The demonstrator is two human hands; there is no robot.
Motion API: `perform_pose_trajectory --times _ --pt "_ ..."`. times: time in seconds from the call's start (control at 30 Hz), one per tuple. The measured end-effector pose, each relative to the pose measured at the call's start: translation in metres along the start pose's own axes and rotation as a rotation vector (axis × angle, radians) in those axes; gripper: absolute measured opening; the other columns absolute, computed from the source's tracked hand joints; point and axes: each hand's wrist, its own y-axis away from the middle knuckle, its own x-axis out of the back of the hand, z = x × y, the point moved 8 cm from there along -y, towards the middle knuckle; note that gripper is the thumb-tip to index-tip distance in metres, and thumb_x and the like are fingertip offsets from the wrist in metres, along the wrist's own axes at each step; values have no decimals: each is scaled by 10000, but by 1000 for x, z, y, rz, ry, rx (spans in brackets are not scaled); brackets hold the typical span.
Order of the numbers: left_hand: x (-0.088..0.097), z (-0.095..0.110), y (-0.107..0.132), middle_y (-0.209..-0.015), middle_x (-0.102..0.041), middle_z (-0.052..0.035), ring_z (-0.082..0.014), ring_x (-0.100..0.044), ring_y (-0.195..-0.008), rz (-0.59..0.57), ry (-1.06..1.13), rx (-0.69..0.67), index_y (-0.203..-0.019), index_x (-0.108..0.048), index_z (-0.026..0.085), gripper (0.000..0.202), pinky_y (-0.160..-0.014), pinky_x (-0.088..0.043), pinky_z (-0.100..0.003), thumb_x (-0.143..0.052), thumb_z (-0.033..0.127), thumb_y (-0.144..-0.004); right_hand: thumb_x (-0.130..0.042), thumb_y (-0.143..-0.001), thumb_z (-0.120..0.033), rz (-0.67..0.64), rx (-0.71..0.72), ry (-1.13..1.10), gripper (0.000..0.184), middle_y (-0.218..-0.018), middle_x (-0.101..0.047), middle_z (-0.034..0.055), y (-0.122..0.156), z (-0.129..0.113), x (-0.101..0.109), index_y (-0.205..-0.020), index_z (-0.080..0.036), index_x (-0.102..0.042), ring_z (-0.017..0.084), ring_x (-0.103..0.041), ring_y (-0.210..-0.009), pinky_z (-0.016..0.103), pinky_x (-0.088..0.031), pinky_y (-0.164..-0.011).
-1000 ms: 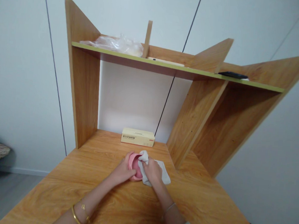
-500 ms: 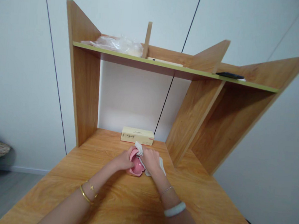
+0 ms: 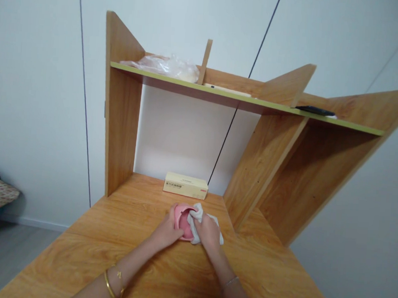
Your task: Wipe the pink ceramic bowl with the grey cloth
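A pink bowl [image 3: 186, 225] is tilted on its side above the wooden desk, its hollow facing me and a little to the right. My left hand [image 3: 169, 228] grips its left side, thumb at the near rim and fingers behind. My right hand [image 3: 209, 231] is closed on a white cloth [image 3: 196, 212], pressing part of it against the bowl's right rim and inside. The cloth's loose end hangs out past the right side of that hand. Some fingertips of both hands are hidden.
Behind the bowl, a long cream box [image 3: 186, 186] lies against the wall. A wooden hutch with an upper shelf [image 3: 189, 87] spans the desk [image 3: 136, 262]. On it lie a clear plastic bag [image 3: 170, 67] and a flat black object [image 3: 315, 111]. An upright panel [image 3: 269, 167] stands to the right.
The bowl has turned in my left hand, its rim now rounder to view. My right hand has shifted with the cloth from the top rim toward the right inner side. The camera view has moved slightly.
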Motion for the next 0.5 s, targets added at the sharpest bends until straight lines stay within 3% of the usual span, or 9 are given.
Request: perform_pose_trajectory --times 0.17,0.3,0.37,0.5 --pt "8 4 -5 -1136 -502 -102 -230 -508 -1012 -1 -60 3 -1254 -240 151 741 -856 -387 -304 -538 90 -578 -423 -831 -334 33 98 30 290 -926 -667 84 -6 -19 22 -1086 -237 -523 209 -619 -844 259 -388 -661" --pt "14 8 -9 -1001 -576 -68 -216 -577 -861 -58 -114 24 -1227 -310 166 689 -728 -434 -274 -522 86 -576 -478 -797 -337 -5 108 52 234 -860 -675 112 -10 -23 22 -917 -183 -606 230 -627 -814 262 -393 -624" --pt "14 8 -11 -945 -597 -59 -216 -591 -816 -82 -148 41 -1210 -337 167 665 -684 -439 -269 -522 92 -575 -470 -803 -336 -5 116 55 228 -867 -674 118 -12 -26 24 -886 -181 -615 231 -627 -814 263 -393 -621" --pt "15 8 -20 -854 -626 -41 -216 -608 -749 -135 -219 63 -1158 -400 168 637 -635 -438 -257 -571 111 -547 -382 -853 -269 21 141 52 243 -908 -668 107 -11 -36 29 -994 -213 -571 208 -625 -823 272 -391 -654"
